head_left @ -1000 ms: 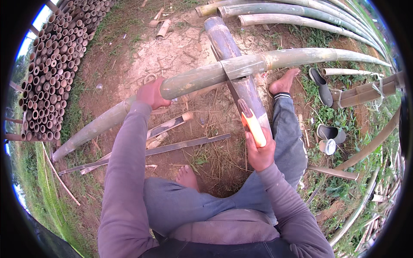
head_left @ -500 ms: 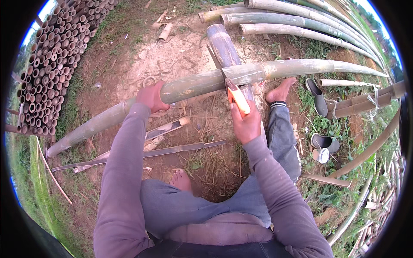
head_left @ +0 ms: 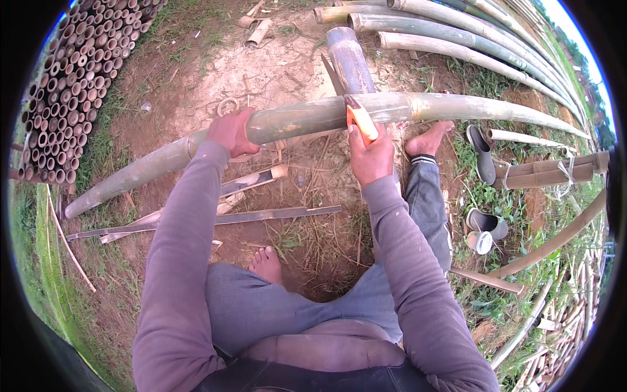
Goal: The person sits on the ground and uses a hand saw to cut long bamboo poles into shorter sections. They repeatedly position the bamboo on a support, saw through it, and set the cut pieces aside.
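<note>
A long, thick green-grey bamboo pole (head_left: 300, 120) lies across in front of me, slanting down toward the left. My left hand (head_left: 232, 134) is closed round it from above, left of the middle. In my right hand (head_left: 371, 157) is the orange handle of a hand saw (head_left: 363, 123). Its blade crosses the pole and shows again on the far side, pointing away from me. How deep the blade sits in the bamboo is hidden. Beneath the pole, a thicker bamboo log (head_left: 351, 62) runs away from me as a support. My bare right foot (head_left: 429, 138) is beside it.
Cut bamboo tubes (head_left: 77, 85) are stacked at the far left. Several long poles (head_left: 444, 49) lie at the far right. Split bamboo strips (head_left: 274, 214) lie on the ground before me. Grey shoes (head_left: 482, 155) and a white cup (head_left: 483, 243) are at the right.
My right hand and the saw have moved forward, away from me, so the handle is now close against the pole. My left hand keeps its hold. The whole view has shifted slightly.
</note>
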`<state>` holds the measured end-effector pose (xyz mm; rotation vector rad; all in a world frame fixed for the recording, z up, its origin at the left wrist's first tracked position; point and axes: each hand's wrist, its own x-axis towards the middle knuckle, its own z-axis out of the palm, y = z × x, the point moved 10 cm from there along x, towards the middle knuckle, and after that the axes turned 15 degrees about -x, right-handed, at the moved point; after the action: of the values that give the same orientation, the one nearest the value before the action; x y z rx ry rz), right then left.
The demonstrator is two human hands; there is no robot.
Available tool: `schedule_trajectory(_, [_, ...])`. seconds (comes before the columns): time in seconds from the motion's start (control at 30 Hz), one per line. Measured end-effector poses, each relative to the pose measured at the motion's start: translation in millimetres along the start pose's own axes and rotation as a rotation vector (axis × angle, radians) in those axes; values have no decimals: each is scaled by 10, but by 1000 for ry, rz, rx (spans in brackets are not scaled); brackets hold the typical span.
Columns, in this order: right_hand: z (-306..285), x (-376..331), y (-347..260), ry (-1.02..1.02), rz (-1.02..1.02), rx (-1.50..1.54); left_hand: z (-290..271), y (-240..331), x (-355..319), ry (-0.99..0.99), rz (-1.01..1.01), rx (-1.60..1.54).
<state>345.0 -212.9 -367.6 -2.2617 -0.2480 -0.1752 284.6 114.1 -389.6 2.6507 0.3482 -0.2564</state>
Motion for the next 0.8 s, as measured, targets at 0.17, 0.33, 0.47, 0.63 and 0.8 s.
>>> schedule_trajectory(0.17, [-1040, -1816, 204, -13, -64, -23, 92, -103, 57, 35, 35, 9])
schedule_trajectory(0.33, [-892, -1513, -55, 128, -280, -100, 177, -217, 120, 80, 74, -30])
schedule_trajectory(0.47, [26, -94, 119, 2, -2, 255, 75, -92, 65, 68, 81, -49])
schedule_trajectory(0.63, [-649, -1136, 56, 67, -111, -47, 17, -46, 56, 25, 15, 19])
schedule_trajectory(0.8, [-1225, -2249, 167, -27, -57, -84, 141, -147, 83, 5, 30, -28])
